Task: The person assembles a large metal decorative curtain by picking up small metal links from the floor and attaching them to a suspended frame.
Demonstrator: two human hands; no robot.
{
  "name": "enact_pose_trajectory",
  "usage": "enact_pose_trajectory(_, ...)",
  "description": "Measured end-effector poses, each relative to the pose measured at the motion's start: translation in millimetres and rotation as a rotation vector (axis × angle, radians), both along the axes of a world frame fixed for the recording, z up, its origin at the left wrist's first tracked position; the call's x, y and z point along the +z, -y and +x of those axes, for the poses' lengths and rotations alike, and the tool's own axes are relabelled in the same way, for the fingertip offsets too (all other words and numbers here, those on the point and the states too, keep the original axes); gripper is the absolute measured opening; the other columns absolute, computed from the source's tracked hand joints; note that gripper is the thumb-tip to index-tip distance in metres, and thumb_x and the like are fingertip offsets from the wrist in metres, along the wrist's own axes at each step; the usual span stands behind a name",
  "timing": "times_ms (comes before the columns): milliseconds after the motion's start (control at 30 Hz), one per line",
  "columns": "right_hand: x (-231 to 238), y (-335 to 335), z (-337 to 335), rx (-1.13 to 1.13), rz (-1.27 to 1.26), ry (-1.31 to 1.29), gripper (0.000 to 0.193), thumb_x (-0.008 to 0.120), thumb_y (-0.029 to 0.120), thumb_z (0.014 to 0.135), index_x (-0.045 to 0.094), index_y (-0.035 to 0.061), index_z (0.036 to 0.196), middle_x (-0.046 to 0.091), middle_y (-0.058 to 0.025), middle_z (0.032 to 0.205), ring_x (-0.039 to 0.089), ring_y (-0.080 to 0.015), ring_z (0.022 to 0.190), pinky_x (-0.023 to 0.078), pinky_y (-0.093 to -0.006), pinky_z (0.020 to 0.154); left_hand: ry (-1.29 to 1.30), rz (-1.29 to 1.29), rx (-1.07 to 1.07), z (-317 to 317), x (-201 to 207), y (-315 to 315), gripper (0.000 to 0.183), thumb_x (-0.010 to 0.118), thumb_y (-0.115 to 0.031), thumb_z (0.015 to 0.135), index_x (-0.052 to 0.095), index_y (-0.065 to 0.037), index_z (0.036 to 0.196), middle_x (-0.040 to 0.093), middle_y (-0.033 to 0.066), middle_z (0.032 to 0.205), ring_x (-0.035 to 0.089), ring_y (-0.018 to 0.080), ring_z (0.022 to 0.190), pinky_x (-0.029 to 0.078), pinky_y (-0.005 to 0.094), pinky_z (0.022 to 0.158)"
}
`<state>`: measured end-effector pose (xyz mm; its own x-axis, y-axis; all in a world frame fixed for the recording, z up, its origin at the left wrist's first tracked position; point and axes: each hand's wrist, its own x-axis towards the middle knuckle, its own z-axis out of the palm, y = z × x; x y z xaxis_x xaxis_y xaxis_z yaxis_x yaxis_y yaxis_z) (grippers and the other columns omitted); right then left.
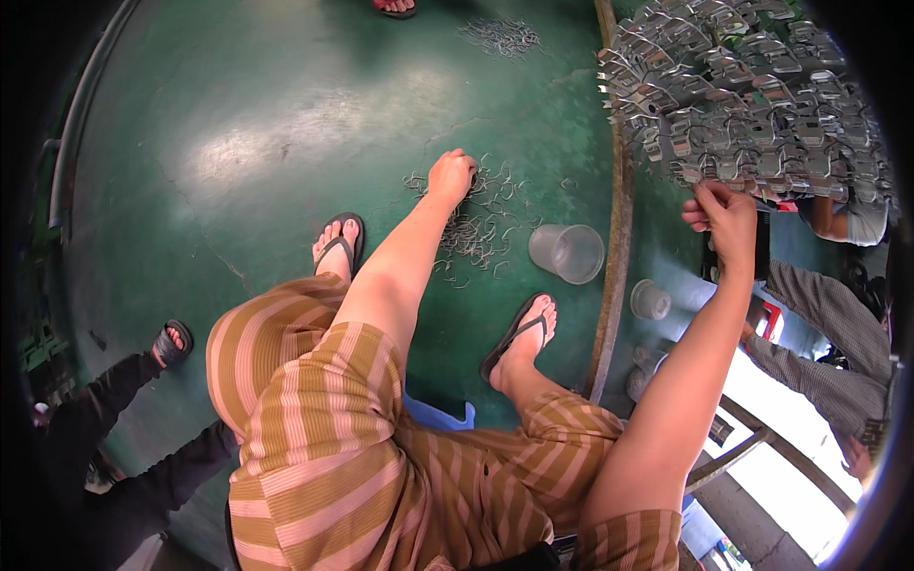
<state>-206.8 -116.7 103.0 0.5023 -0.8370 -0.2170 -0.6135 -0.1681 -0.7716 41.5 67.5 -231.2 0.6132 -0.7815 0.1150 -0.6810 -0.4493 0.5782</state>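
A heap of small bent metal wire hooks lies spread on the green floor before me. Over the heap's upper left edge reaches my left hand, its fingers curled closed; what they hold is hidden. At the upper right, rows of shiny metal clip-like parts with wire loops hang in a dense cluster. My right hand is raised to the cluster's lower edge, thumb and forefinger pinched together at the lowest row. The small thing in that pinch is too tiny to name.
A clear plastic tub lies beside the heap. Along its right runs a long rusty bar, with a smaller translucent cup beyond. A second hook pile is farther off. Other people sit at both sides; a sandaled foot shows at the top.
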Motion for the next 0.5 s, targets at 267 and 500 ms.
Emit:
enact_pose_trajectory(267,0.8,1.2,-4.2,-0.022,0.002,-0.037,0.026,0.06,0.018,0.083,0.062,-0.0066,0.093,0.064,-0.0109,0.07,0.063,-0.0133,0.057,0.046,-0.0209,0.05,0.067,0.032,-0.187,-14.9,-14.8,32.9,0.007,0.064,-0.014,0.073,0.067,-0.009,0.075,0.058,0.0057,0.082,0.055,0.0255,0.087,0.048,0.0356,0.075)
enact_pose_trajectory(500,-1.4,-0.5,-4.9,-0.038,0.007,-0.023,0.026,0.061,0.017,0.082,0.062,-0.0063,0.094,0.064,-0.01,0.07,0.062,-0.0122,0.057,0.045,-0.0202,0.05,-0.009,0.05,0.023,-36.2,-8.1,55.1,0.017,0.069,-0.021,0.069,0.065,-0.007,0.078,0.058,0.0091,0.088,0.055,0.0283,0.092,0.047,0.0399,0.077)
